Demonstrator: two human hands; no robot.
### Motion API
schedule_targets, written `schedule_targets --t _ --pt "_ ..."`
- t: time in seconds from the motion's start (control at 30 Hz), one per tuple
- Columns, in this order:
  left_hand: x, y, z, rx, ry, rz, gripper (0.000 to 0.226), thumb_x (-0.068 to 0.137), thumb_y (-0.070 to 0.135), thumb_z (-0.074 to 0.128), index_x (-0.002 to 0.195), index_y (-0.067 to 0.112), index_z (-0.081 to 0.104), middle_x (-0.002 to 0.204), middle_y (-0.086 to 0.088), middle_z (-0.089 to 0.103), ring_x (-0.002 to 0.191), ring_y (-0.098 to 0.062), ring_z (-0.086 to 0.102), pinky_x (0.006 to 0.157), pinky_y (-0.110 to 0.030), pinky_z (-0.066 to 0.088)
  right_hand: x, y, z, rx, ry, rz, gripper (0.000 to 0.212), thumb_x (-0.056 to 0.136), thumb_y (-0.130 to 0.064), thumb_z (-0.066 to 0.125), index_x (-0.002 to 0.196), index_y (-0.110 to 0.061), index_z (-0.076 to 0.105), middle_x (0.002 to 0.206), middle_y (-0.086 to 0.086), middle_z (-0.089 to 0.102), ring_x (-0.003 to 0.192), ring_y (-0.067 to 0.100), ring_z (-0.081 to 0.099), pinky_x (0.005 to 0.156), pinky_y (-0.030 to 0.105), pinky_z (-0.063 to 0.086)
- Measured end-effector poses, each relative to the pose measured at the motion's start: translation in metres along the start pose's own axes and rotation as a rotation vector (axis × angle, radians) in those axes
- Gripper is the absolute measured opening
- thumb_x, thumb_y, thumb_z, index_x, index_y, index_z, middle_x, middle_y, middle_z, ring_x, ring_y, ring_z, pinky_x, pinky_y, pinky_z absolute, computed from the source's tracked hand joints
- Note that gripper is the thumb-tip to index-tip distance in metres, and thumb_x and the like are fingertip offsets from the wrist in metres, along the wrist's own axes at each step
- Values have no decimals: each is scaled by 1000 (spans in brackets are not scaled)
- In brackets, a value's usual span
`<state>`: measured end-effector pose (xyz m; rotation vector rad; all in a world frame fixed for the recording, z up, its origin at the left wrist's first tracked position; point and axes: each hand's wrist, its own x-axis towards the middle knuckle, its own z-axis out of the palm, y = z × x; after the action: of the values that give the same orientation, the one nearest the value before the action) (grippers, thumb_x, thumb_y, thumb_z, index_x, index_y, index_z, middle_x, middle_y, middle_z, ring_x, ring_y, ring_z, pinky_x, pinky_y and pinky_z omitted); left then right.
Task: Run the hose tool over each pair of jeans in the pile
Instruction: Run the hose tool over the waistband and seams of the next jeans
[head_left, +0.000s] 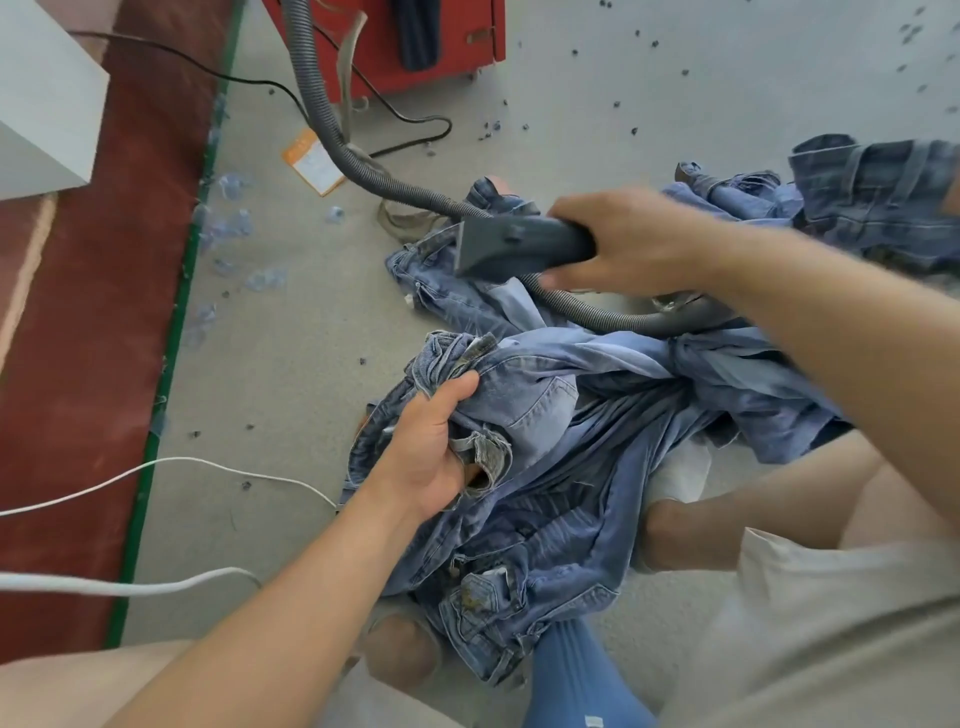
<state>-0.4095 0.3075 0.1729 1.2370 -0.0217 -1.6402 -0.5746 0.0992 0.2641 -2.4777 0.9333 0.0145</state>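
Head view: my right hand (631, 244) grips the hose tool (511, 248), its nozzle above the jeans (561, 426) heaped on the floor (291, 364); my left hand (434, 452) clutches one pair's waistband. Progress can't be judged; several pairs seem left. No containers show except a red cabinet (384, 41), contents unseen.

My bare arms and beige shorts

No sleeves on either forearm; pale beige shorts (810, 597) cover my thighs, one blue ribbed sock (582, 680) below.
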Motion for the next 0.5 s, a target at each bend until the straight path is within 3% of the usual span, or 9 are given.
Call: schedule_targets --t 0.07,0.2,0.37,0.43,0.5 --pt "0 2 -2 -8 2 -5 45 82 28 72 122 6 73 123 -18 72 108 -31 72 95 -47 58 -15 10 -28 -59 -47 -53 27 84 -53 75 97 -34 60 72 -15 62 69 -3 59 58 22 38" --pt "3 3 -5 -35 -5 -4 44 83 27 72 122 7 72 120 -16 73 108 -31 72 96 -47 58 -41 21 -39 -157 -226 -45 31 80 -48 75 109 -49 65 77 -23 66 75 -3 59 64 23 42" --pt "6 2 -9 -65 -26 -22 26 86 27 70 101 10 82 110 -13 76 100 -28 74 94 -44 59 -37 13 -12 -215 -261 -80 26 86 -33 74 109 -41 66 76 -16 64 72 -1 54 65 30 42" --pt "7 3 -11 -81 -2 -32 23 90 26 67 98 10 82 107 -13 77 97 -28 75 90 -43 61 -34 6 -6 -191 -256 -113 22 87 -34 73 107 -38 66 78 -15 65 73 -1 56 67 34 47" --pt "8 4 -14 -86 11 -39 23 94 25 64 101 9 80 108 -14 76 98 -29 75 89 -43 61 -33 4 -5 -124 -225 -135 23 87 -38 75 108 -37 66 77 -18 64 75 -4 57 66 29 46"
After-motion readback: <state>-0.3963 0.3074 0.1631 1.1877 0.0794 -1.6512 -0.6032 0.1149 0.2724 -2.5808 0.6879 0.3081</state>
